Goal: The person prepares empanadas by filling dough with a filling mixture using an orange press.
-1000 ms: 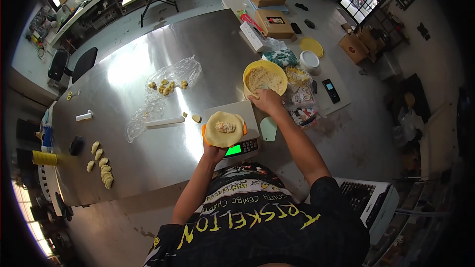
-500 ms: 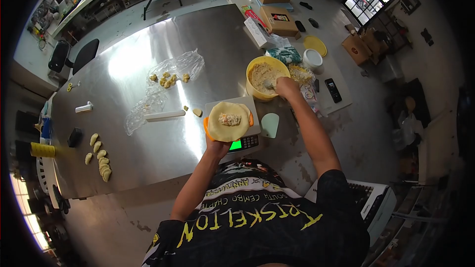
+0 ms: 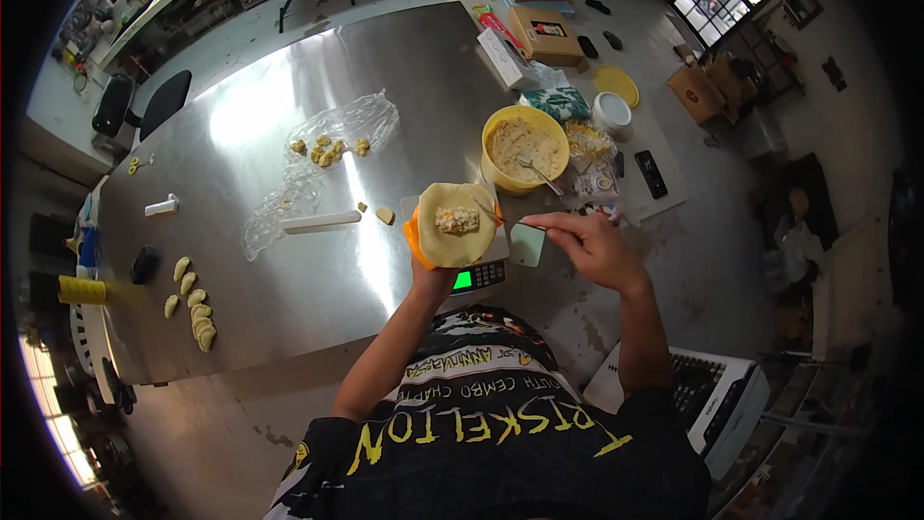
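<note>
My left hand (image 3: 433, 279) holds an orange dumpling mould (image 3: 412, 239) from below, above a kitchen scale (image 3: 478, 277) with a lit green display. A round sheet of dough (image 3: 456, 248) covers most of the mould, and a mound of filling (image 3: 457, 221) lies at its middle. Between the fingers of my right hand (image 3: 602, 248) is a slim metal utensil that looks like a fork (image 3: 510, 222), its tip at the dough's right edge. Beyond stands a yellow tub (image 3: 499, 176) of filling, a spoon (image 3: 539, 173) resting in it.
Several folded dumplings (image 3: 199, 313) lie at the left of the steel table (image 3: 289, 308). Clear plastic (image 3: 361, 116) with dough lumps (image 3: 329, 151) and a white rod (image 3: 322, 222) lie mid-table. A pale green scraper (image 3: 526, 244), phone (image 3: 651, 174) and boxes (image 3: 547, 37) are on the right.
My right hand has let go of the spoon in the tub, come back toward me and taken the fork to the dough. My left hand has shifted slightly right and up with the mould.
</note>
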A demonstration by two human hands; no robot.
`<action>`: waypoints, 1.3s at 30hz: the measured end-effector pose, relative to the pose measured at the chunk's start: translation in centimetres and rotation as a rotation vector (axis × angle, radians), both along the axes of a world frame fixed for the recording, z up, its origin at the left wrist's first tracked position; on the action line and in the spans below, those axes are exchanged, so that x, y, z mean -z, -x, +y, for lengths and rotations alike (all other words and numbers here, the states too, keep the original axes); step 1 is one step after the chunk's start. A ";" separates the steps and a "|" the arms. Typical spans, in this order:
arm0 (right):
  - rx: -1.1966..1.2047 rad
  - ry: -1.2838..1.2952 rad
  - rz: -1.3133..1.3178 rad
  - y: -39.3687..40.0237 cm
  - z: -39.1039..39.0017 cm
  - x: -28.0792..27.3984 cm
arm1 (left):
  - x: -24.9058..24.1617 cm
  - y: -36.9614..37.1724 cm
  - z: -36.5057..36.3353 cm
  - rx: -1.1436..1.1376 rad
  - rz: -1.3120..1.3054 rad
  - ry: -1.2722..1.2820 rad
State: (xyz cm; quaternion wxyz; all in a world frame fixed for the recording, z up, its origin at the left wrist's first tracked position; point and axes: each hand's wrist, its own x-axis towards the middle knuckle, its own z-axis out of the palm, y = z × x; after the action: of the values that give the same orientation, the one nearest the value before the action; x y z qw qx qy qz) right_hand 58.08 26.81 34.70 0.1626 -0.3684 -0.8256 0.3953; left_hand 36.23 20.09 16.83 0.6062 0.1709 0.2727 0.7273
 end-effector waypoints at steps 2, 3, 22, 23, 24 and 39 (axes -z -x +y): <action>0.017 -0.020 -0.015 0.5 -0.5 0.6 | -0.4 -0.1 0.1 0.055 0.045 -0.041; 0.023 -0.021 -0.017 0.7 -0.8 1.1 | -0.9 -0.4 0.2 0.032 0.062 -0.042; 0.033 -0.246 -0.129 1.9 -5.7 2.1 | -0.4 -1.0 -0.6 0.006 0.140 0.015; 0.015 -0.291 -0.134 1.4 -5.3 1.4 | -1.2 -1.1 -0.6 0.007 0.142 0.015; 0.015 -0.291 -0.132 1.0 -4.9 0.9 | -2.1 -1.2 -0.8 0.028 0.218 -0.023; -0.039 -0.548 -0.250 0.2 -4.0 -1.0 | -5.7 -0.5 -1.2 0.128 0.909 -0.154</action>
State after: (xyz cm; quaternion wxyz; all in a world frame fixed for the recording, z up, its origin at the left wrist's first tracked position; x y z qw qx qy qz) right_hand 57.85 22.78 35.68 0.1455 -0.3408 -0.9220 0.1126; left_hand 36.70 18.92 22.58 0.4543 0.5333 0.4448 0.5580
